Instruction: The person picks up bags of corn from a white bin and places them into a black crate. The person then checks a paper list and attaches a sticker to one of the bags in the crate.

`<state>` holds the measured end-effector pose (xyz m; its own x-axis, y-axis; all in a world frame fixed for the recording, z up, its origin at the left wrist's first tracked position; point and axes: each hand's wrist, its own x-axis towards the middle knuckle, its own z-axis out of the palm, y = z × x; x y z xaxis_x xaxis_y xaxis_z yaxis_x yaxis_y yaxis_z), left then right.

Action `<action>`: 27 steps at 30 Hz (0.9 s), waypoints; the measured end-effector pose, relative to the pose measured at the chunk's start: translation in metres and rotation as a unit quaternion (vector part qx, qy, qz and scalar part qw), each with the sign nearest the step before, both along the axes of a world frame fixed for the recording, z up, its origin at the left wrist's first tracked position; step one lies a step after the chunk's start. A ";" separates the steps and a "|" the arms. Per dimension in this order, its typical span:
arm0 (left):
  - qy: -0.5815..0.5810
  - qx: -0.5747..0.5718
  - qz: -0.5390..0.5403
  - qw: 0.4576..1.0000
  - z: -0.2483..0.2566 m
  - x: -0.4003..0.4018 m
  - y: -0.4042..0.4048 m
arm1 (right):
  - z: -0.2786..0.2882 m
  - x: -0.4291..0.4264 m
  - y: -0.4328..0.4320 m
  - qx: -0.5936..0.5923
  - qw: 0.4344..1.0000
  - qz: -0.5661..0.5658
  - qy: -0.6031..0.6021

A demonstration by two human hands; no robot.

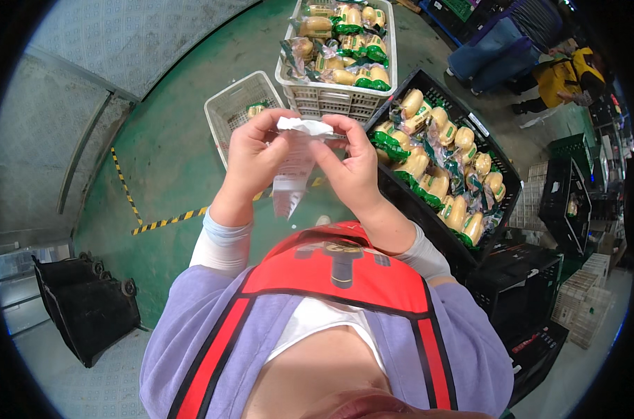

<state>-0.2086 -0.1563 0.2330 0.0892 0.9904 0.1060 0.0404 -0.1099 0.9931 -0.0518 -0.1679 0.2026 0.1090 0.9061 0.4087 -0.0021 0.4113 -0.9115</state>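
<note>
In front of my chest, a crumpled strip of white printed paper (294, 175) hangs down between both hands, its lower end folded to a point. My left hand (262, 146) pinches the strip's top left side between thumb and fingers. On the other side, my right hand (351, 157) grips the top right part with thumb and index finger. The bunched upper edge covers some fingertips. Just right of my right hand stands a black plastic crate (424, 201) of bagged pale-yellow vegetables (434, 183), potato-like, in clear and green packaging.
Straight ahead, white crates (335, 97) hold more bagged vegetables. A lower white basket (238, 99) contains a bag. Black-and-yellow tape (170, 220) marks the green floor. Black trolleys (89, 309) stand left. Stacked black crates (510, 277) are close right. A person in a yellow vest (558, 81) is far right.
</note>
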 end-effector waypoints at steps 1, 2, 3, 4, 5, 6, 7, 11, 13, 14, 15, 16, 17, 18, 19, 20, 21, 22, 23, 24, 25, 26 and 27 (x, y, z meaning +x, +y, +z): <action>0.012 -0.001 -0.006 1.000 -0.004 -0.003 0.000 | -0.006 0.001 0.002 -0.025 0.999 0.025 -0.001; 0.024 -0.003 -0.014 1.000 -0.007 -0.004 0.000 | -0.010 0.003 0.003 -0.050 0.997 0.050 -0.003; 0.037 -0.006 -0.020 0.999 -0.011 -0.006 -0.001 | -0.014 0.004 0.003 -0.078 0.994 0.075 -0.003; 0.006 -0.008 -0.023 1.000 -0.021 -0.008 0.002 | -0.015 0.004 0.004 -0.141 0.983 0.106 0.054; -0.027 -0.038 -0.035 0.998 -0.023 -0.009 0.004 | -0.017 0.005 0.007 -0.168 0.973 0.124 0.099; -0.061 -0.070 -0.047 0.995 -0.024 -0.009 0.007 | -0.021 0.009 0.011 -0.194 0.960 0.139 0.145; -0.094 -0.101 -0.059 0.989 -0.027 -0.009 0.009 | -0.025 0.013 0.014 -0.220 0.945 0.153 0.190; -0.094 -0.099 -0.033 0.990 -0.049 -0.008 0.025 | -0.043 0.032 0.021 -0.287 0.900 0.185 0.270; -0.032 -0.076 -0.002 0.997 -0.070 -0.010 0.035 | -0.048 0.043 0.025 -0.330 0.866 0.225 0.301; 0.006 -0.050 0.018 0.999 -0.078 -0.010 0.039 | -0.051 0.049 0.027 -0.355 0.850 0.235 0.310; 0.046 -0.024 0.036 0.998 -0.082 -0.008 0.043 | -0.055 0.053 0.030 -0.379 0.833 0.246 0.320; 0.072 -0.015 0.042 0.996 -0.085 -0.007 0.047 | -0.060 0.056 0.031 -0.377 0.829 0.253 0.328; 0.101 0.018 0.046 0.994 -0.087 -0.006 0.054 | -0.064 0.057 0.034 -0.378 0.824 0.258 0.335; 0.129 0.049 0.043 0.990 -0.093 0.000 0.062 | -0.070 0.061 0.037 -0.380 0.820 0.257 0.343; 0.155 0.080 0.044 0.984 -0.096 0.004 0.069 | -0.075 0.064 0.040 -0.383 0.815 0.259 0.348; 0.167 0.079 0.045 0.982 -0.096 0.011 0.076 | -0.080 0.067 0.046 -0.385 0.814 0.259 0.348; 0.153 0.084 0.038 0.984 -0.103 0.016 0.088 | -0.082 0.070 0.053 -0.389 0.819 0.242 0.345; 0.150 0.075 0.029 0.985 -0.107 0.018 0.096 | -0.086 0.069 0.059 -0.386 0.828 0.232 0.333; 0.147 0.066 0.019 0.987 -0.111 0.020 0.104 | -0.090 0.068 0.065 -0.383 0.837 0.221 0.322; 0.138 0.047 0.020 0.989 -0.116 0.023 0.112 | -0.093 0.068 0.072 -0.381 0.841 0.215 0.318; 0.130 0.028 0.020 0.991 -0.120 0.026 0.120 | -0.096 0.067 0.079 -0.379 0.844 0.209 0.315; 0.121 0.009 0.020 0.992 -0.124 0.028 0.125 | -0.099 0.067 0.084 -0.377 0.848 0.202 0.312; 0.121 0.013 0.021 0.992 -0.127 0.030 0.129 | -0.102 0.068 0.090 -0.378 0.847 0.198 0.318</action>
<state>-0.1787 -0.0272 0.1062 0.0743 0.9909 0.1124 0.2818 -0.1290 0.9508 0.0161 -0.0784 0.1010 -0.2841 0.8996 -0.3318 -0.5934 -0.4368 -0.6761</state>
